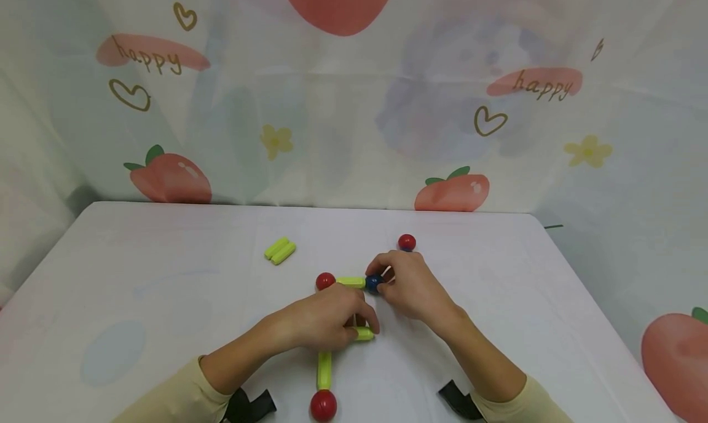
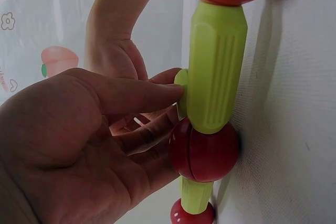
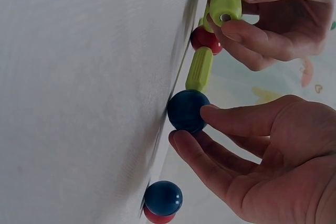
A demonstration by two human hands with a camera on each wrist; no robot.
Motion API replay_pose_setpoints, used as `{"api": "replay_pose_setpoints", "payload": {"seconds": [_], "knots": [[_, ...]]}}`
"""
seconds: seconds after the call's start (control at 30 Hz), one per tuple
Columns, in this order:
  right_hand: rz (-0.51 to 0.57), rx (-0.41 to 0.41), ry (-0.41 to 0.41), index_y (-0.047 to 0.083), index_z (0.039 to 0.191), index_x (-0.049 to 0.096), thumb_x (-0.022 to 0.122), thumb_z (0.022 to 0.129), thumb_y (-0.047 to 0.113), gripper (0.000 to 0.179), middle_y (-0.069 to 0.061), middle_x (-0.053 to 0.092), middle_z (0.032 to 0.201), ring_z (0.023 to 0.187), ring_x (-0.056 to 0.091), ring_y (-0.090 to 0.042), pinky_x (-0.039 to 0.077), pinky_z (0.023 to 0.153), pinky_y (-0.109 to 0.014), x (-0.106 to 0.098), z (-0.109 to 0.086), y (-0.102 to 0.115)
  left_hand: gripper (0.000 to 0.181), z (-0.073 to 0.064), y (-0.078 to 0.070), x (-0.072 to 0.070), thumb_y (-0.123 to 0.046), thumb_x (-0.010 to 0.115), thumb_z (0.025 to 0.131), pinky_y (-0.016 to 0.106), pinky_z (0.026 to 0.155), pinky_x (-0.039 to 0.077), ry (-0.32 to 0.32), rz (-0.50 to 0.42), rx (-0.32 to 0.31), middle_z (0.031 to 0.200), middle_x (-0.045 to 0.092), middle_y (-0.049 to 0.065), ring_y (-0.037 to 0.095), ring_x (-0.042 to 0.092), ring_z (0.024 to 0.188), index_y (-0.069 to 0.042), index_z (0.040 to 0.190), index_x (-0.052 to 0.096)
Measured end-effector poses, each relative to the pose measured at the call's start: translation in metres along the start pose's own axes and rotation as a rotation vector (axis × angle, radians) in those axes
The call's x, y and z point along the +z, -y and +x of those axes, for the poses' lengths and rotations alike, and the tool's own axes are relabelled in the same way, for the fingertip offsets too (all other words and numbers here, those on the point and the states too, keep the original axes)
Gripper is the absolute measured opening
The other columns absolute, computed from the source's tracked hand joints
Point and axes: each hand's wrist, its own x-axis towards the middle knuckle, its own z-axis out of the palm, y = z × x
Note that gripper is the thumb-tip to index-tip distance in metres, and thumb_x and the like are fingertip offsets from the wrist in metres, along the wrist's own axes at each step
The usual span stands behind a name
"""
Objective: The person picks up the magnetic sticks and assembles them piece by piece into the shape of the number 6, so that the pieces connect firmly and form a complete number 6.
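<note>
My left hand (image 1: 332, 318) pinches a yellow-green magnetic rod (image 3: 226, 1), its free end showing a metal spot in the right wrist view. The rod's other end is at a red ball (image 2: 205, 150), partly hidden in the head view. My right hand (image 1: 417, 288) holds a blue ball (image 3: 189, 111) between thumb and fingers. Another green rod (image 1: 351, 282) links that ball to the far red ball (image 1: 326, 281). Toward the front, a green rod (image 1: 324, 371) runs to the near red ball (image 1: 323, 406).
Two loose green rods (image 1: 279, 251) lie side by side farther back on the white table (image 1: 182, 312). Beyond my right hand sit a red ball (image 1: 407, 242) and a second blue ball (image 3: 163, 198). A patterned cloth (image 1: 343, 103) hangs behind the table.
</note>
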Motion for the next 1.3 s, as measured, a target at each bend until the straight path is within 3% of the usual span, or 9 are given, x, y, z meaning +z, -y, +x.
{"api": "replay_pose_setpoints", "payload": {"seconds": [0.53,1.1,1.3], "knots": [[0.001,0.011,0.006,0.011,0.105,0.078,0.079,0.087,-0.001,0.022,-0.003,0.075,0.101,0.089,0.07,-0.018,0.062,0.075,-0.031,0.0014,0.0015,0.0001,0.027,-0.0024,-0.0024,-0.0026,0.003,0.069,0.092,0.017,0.076,0.05,0.004,0.025,0.022,0.095,0.066,-0.004,0.002,0.058,0.086,-0.013,0.111,0.081],[-0.007,0.001,0.007,0.012,0.104,0.078,0.077,0.088,-0.002,0.021,-0.002,0.075,0.101,0.09,0.07,-0.018,0.062,0.075,-0.031,-0.0005,0.0014,-0.0008,0.028,-0.0023,0.0015,-0.0013,-0.007,0.08,0.089,0.015,0.08,0.05,0.031,0.106,0.034,0.099,0.064,-0.008,0.001,0.059,0.09,-0.02,0.113,0.08],[0.004,-0.023,0.01,0.011,0.104,0.078,0.074,0.089,-0.004,0.021,-0.004,0.075,0.101,0.089,0.07,-0.018,0.062,0.076,-0.032,-0.0018,0.0011,-0.0025,0.025,-0.0046,0.0053,-0.0091,-0.007,0.074,0.092,0.019,0.084,0.052,0.019,0.025,0.005,0.105,0.068,-0.003,0.006,0.063,0.096,-0.017,0.114,0.079]]}}
